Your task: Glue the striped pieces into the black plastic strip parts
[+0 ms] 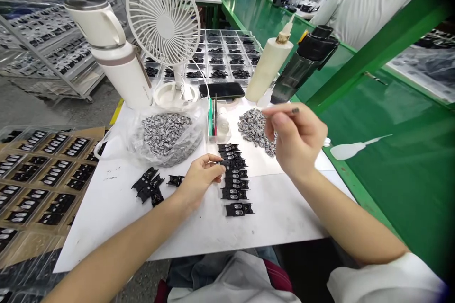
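My left hand (204, 177) is closed in a pinch at the left end of a black plastic part (234, 164), held over a column of similar parts. Below it in that column, black parts (236, 194) carry pairs of small silvery oval pieces. My right hand (298, 139) is raised over the right side of the table, its fingers curled together. A small dark bit (295, 110) shows at its knuckles; what it belongs to is unclear. Close behind that hand lies a loose pile of silvery oval pieces (253, 125), partly covered by it.
A clear bag of silvery pieces (165, 137) lies on the left of the white table (199, 236). Loose black parts (147, 184) sit nearby. A fan (163, 16), white flask (121, 68), phone (222, 90), white bottle (269, 68) and black bottle (302, 64) stand behind.
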`<state>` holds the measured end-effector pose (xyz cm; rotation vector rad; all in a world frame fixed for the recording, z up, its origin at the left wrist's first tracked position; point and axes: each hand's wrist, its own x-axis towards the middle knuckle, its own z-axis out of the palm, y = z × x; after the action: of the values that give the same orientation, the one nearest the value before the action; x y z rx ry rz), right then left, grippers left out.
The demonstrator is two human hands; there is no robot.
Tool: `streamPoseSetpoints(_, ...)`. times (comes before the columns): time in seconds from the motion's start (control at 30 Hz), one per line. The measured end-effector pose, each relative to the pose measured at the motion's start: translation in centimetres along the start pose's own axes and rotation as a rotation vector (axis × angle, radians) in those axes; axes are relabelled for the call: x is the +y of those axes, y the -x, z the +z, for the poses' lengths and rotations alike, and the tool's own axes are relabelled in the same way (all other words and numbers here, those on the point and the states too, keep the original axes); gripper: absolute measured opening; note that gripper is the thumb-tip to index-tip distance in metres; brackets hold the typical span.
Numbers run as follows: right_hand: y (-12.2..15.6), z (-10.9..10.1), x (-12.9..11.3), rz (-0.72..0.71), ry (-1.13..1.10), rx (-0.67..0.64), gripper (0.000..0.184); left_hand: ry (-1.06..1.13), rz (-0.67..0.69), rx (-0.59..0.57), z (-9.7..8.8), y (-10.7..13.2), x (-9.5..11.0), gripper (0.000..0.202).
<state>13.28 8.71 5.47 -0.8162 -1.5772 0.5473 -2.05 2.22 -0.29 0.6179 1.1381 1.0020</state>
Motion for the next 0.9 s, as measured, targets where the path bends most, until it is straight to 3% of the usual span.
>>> streamPoseSetpoints(0.23, 4.9, -0.8, 0.5, -0.044, -0.12, -0.14, 0.015, 0.001, 0.005, -0.006, -0.1, -0.2, -0.3, 0.021)
streamPoseSetpoints(0.53, 4.7, -1.1, 0.7, -0.069, -0.037, -0.275, 0.015, -0.013, 0.006, -0.009, -0.2, -0.1, -0.3, 0.02)
streamPoseSetpoints(0.9, 4.8, -1.0, 0.6, -0.06, -0.005, -0.286, 0.015, -0.002, 0.004, -0.003, -0.1, -0.1, -0.3, 0.021)
